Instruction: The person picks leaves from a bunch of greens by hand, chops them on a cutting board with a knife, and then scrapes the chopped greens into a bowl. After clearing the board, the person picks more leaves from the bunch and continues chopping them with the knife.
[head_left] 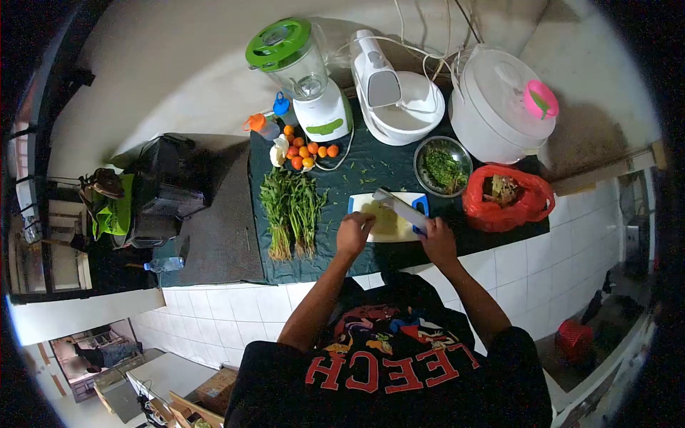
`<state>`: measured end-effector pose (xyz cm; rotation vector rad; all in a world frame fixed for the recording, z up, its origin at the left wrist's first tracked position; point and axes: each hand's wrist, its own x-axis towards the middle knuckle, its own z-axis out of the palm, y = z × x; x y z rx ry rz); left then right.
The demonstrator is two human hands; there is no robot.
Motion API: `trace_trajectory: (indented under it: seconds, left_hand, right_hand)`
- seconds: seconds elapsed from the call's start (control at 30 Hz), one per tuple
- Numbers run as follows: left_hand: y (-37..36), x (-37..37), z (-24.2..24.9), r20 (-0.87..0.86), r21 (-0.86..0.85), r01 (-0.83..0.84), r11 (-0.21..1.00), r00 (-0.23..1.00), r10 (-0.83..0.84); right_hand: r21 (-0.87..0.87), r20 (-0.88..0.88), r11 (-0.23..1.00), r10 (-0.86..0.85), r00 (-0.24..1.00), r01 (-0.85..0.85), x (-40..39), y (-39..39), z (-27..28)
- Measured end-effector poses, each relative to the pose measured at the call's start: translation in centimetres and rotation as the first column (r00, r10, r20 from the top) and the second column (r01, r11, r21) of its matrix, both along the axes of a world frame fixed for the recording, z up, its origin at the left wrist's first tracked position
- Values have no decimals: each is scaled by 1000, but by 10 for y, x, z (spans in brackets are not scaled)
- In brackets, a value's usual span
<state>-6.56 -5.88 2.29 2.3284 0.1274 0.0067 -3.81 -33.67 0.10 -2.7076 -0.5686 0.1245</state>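
Observation:
My right hand (438, 240) is closed round the handle of a wide-bladed kitchen knife (405, 211). Its blade slants up and leftward over a white cutting board (400, 235) with blue ends. Fingers curled together, my left hand (354, 233) is at the board's left edge. Whether anything is pinched in it is too small to make out. Wet greenish traces mark the board's middle. Left of the board lie bunches of leafy greens with roots (291, 214). Behind the board, a steel bowl (466, 158) holds chopped greens (442, 170).
A red plastic bag (492, 221) with scraps stands right of the board. Along the wall are a blender (321, 114), a white stand mixer (378, 82) and a large lidded white container (492, 107). Tomatoes (297, 162) lie before the blender. A water bottle (164, 265) is far left.

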Motion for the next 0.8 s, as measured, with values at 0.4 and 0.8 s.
trace_trajectory:
  seconds: [0.4, 0.8]
  left_hand:
    - [-10, -1, -35, 85, 96, 114, 989, 989, -122]
    - [-9, -3, -37, 15, 183, 115, 976, 993, -120]
  right_hand:
    - [-46, -87, 996, 75, 993, -79, -44, 5, 11]
    - [-38, 83, 986, 164, 983, -161, -47, 15, -1]
